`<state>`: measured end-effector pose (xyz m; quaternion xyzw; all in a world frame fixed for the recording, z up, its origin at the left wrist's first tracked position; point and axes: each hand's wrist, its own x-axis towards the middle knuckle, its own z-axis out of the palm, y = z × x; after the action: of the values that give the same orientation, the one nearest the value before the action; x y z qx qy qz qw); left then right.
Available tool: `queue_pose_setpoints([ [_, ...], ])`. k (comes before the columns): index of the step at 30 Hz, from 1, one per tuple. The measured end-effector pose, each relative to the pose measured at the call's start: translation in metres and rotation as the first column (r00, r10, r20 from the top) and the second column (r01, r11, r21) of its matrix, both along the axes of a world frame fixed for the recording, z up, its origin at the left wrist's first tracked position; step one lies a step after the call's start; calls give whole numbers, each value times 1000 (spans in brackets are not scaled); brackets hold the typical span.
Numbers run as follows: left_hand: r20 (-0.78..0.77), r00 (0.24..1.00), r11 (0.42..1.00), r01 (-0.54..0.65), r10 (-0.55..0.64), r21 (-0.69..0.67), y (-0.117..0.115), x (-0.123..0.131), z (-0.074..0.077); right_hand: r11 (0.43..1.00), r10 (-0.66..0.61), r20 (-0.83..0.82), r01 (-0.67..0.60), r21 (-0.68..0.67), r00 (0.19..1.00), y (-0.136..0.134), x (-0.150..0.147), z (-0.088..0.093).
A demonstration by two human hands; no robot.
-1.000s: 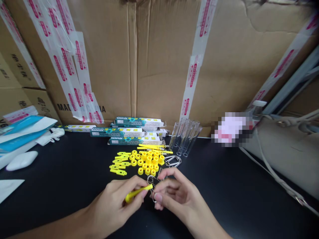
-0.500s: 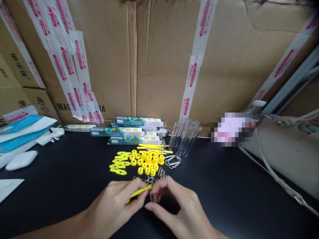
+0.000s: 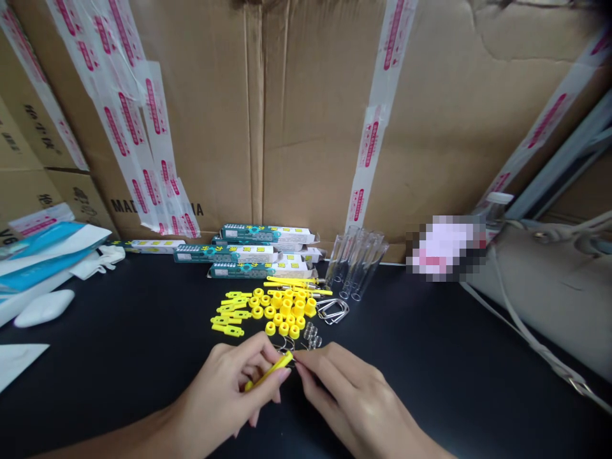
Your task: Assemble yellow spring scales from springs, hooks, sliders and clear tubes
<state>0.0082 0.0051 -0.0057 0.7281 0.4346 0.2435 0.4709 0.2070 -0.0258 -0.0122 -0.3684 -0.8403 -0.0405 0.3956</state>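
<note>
My left hand [image 3: 239,386] is closed around a slim yellow plastic rod [image 3: 270,371], its far end sticking out between thumb and forefinger. At that end, the fingertips of my right hand [image 3: 354,389] are pinched together on what looks like a thin metal wire, mostly hidden by the fingers. Just beyond the hands lie bent metal wire pieces [image 3: 285,345] and several small metal springs [image 3: 310,334]. Behind them sit many yellow plastic caps [image 3: 285,308], with flat yellow tabs [image 3: 228,331] to their left. More yellow rods [image 3: 291,280] with metal parts lie at the back.
Large wire loops [image 3: 333,311] and clear plastic tubes [image 3: 356,264] are right of the caps. Small printed boxes [image 3: 261,270] are stacked against a cardboard box [image 3: 306,127]. Blue-white packets [image 3: 48,261] and a white rounded object [image 3: 44,308] lie left; a beige bag [image 3: 549,299] stands right.
My right hand has turned, its fingers closing at the rod's end. The wire that hung between my hands is now mostly out of sight. The rod has tilted slightly in my left hand.
</note>
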Motion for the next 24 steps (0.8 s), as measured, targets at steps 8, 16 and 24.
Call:
queue_pose_setpoints([
  [8,-168,986,978,55,-21,201,-3,-2,-2,989,-56,287,14,144,956,1,-5,-7],
  [16,-237,970,952,19,57,307,-9,-4,-4,995,-76,218,87,-40,973,-4,-5,-9],
  [24,-467,880,691,289,81,663,-10,-7,-7,943,-263,312,175,282,913,-1,-12,-21],
])
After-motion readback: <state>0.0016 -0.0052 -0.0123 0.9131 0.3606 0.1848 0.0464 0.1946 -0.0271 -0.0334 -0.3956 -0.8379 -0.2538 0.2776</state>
